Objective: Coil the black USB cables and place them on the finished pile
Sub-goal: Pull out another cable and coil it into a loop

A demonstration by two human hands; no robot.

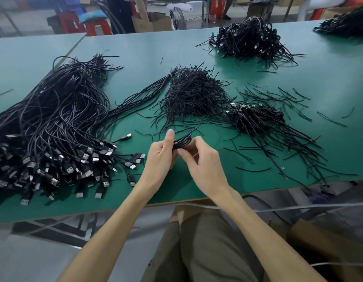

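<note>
Two hands meet over the lower middle of the green table (139, 47), just inside its near edge. The left hand (161, 159) curls its fingers round a coiled black cable (183, 141), thumb standing straight up beside it. The right hand (205, 167) pinches the same bundle from the other side between thumb and fingertips. The bundle is short and narrow, its long axis running from lower left to upper right, and a thin strand (194, 128) leaves its upper end toward the upper right.

At the left of the frame lies a heap of loose USB cables (54, 119), plugs toward the near edge and wires trailing up the frame. A mound of short black ties (194, 92) sits in the centre. Right of the hands is a small pile of coiled cables (255, 117), its long tails pointing to the lower right. A bigger coiled pile (249, 37) lies at the upper right.

Beyond the table, at top centre, an open cardboard box (154, 23) stands on the floor; its contents cannot be seen.
</note>
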